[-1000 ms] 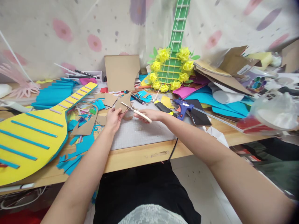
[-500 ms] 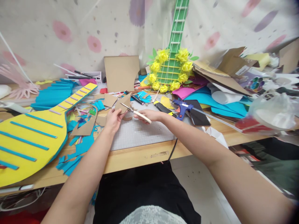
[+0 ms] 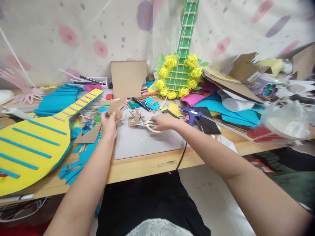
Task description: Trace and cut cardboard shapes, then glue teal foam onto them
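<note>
My left hand [image 3: 109, 124] is closed on a small piece of cardboard [image 3: 115, 110], raised over the left edge of the grey cutting mat [image 3: 145, 144]. My right hand [image 3: 162, 122] grips white-handled scissors [image 3: 147, 124] low over the mat, their blades pointing left. By the blades lie several cardboard offcuts [image 3: 136, 115], one of them curved. Left of my left hand, a larger cardboard piece [image 3: 89, 135] rests among blue paper scraps [image 3: 83, 156].
At left lies a yellow paper guitar [image 3: 36, 141] with blue stripes. A green paper guitar [image 3: 180, 73] with yellow flowers leans at the back. A blue glue gun [image 3: 191, 114] and a dark phone [image 3: 208, 123] sit right of the mat. Cardboard and paper [image 3: 236, 82] pile up behind.
My left hand has moved left with the cardboard piece, away from the scissors. My right hand has shifted slightly right, and the scissors are now lower over the mat.
</note>
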Demonstrator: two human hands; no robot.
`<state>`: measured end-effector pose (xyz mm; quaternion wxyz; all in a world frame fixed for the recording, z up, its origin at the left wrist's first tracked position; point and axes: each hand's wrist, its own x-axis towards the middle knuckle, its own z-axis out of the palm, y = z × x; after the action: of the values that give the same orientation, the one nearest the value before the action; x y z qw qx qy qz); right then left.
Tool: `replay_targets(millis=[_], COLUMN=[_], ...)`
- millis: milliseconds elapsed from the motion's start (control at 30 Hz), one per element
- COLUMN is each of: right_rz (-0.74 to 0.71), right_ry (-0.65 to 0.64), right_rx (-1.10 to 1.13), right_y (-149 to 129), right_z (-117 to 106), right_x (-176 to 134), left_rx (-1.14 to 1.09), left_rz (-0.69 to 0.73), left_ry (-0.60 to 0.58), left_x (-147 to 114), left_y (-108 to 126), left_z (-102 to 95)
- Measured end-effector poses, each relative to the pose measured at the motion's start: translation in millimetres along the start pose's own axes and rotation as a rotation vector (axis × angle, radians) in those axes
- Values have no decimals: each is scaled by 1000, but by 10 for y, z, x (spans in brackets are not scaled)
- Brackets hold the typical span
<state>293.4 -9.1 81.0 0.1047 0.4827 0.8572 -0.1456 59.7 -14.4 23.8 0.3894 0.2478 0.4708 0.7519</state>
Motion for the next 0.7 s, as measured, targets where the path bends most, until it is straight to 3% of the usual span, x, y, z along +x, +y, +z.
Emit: replay_targets(millis=[133,267,400,533,600,700], right_rz=[-1,-20,46,-32,33,146], right_ry=[93,229,448,435,485,708], right_rx=[-64,32,554,1115,1236,1315], right_y=[50,132,98,-39,-57,18], right_z=[100,113,130,286,382,481], right_x=[33,58,140,322,411,486], left_rx=[6,57,132,235,326,606], left_rz=[-16,-32,-29,-4,45,176], left_ry=[-103,-147,-209,-299,-343,-333], left_x=[-54,-135,-218,-265,-239,-144], left_y=[-19,-6,-23,-100,-128,-104], left_z=[13,59,108,124,117,135])
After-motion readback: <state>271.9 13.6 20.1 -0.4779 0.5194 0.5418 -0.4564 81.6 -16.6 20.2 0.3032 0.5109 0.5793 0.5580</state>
